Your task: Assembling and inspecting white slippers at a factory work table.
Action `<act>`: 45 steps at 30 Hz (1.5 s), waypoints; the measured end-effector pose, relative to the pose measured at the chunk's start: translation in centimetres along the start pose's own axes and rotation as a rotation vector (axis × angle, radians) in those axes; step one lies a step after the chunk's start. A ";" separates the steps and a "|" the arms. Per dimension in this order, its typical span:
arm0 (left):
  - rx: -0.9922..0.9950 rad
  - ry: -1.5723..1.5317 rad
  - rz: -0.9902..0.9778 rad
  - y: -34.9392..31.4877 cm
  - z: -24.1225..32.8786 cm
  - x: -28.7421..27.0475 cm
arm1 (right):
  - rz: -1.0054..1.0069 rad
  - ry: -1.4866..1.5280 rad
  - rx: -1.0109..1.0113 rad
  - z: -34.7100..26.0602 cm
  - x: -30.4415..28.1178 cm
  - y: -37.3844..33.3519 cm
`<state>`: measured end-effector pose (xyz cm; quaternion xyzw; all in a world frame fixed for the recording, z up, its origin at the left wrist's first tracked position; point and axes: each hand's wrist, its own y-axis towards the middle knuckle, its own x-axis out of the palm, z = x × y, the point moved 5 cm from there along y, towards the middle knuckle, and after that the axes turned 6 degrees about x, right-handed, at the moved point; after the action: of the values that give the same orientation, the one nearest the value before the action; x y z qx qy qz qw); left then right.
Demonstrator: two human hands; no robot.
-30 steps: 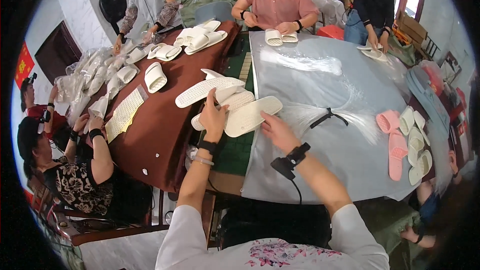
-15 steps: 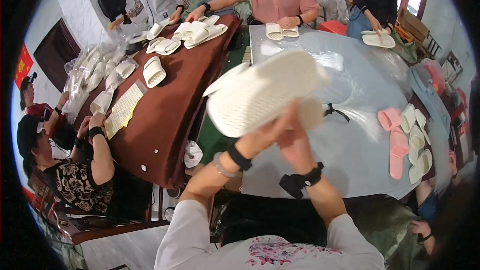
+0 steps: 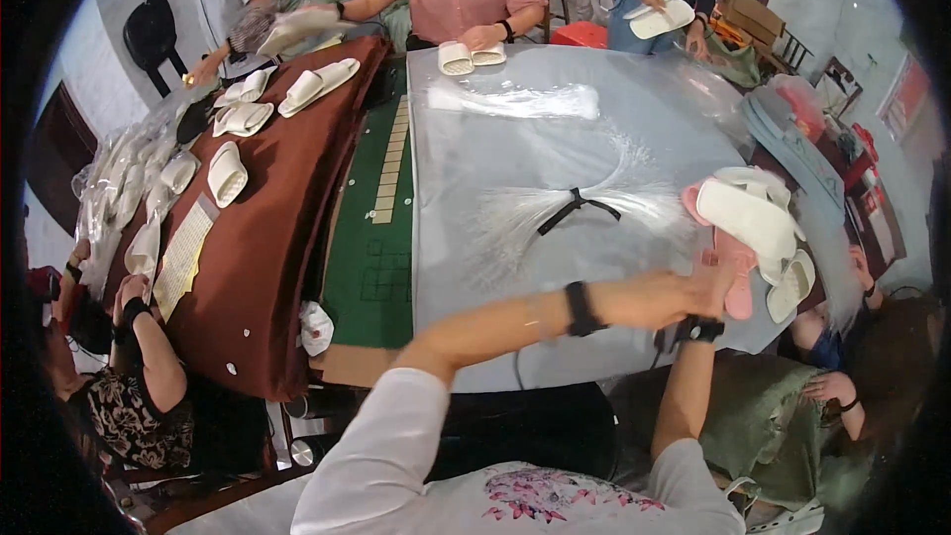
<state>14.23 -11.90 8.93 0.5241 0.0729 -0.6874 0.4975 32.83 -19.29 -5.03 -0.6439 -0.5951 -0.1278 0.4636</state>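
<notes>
At the right of the grey-covered table, a pair of white slippers lies on top of other white slippers, one of which shows below it. Pink slippers lie partly under and beside this pile. My right hand is at the near side of the pink slippers, smeared by motion. My left hand reaches across beside it, fingers bent and blurred. Whether either hand grips anything cannot be made out. A bundle of clear plastic strands, tied with a black strap, lies left of my hands.
Another clear bundle lies farther back. A person in pink touches white slippers at the far edge. On the left, a brown-covered table carries white slippers, plastic bags and a yellow sheet. A green board lies between the tables.
My hands have swung right and down from mid-table. The white slippers they held up now lie on the pile at the right. The view has turned rightward.
</notes>
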 end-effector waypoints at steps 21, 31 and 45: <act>-2.095 0.902 0.494 -61.5 -3.5 -34.5 | -0.238 -0.349 0.197 0.6 -4.5 -6.9; -1.758 1.454 0.834 -56.7 -2.2 -35.2 | -0.261 -0.320 0.228 0.2 -5.8 -6.3; -0.755 0.944 1.078 -29.2 4.2 -24.2 | -0.980 -0.652 0.153 4.2 4.4 -19.7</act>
<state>-11.74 14.59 17.67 0.5187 0.2398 0.0116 0.8206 14.96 -16.01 4.63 -0.2649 -0.9422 -0.0794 0.1889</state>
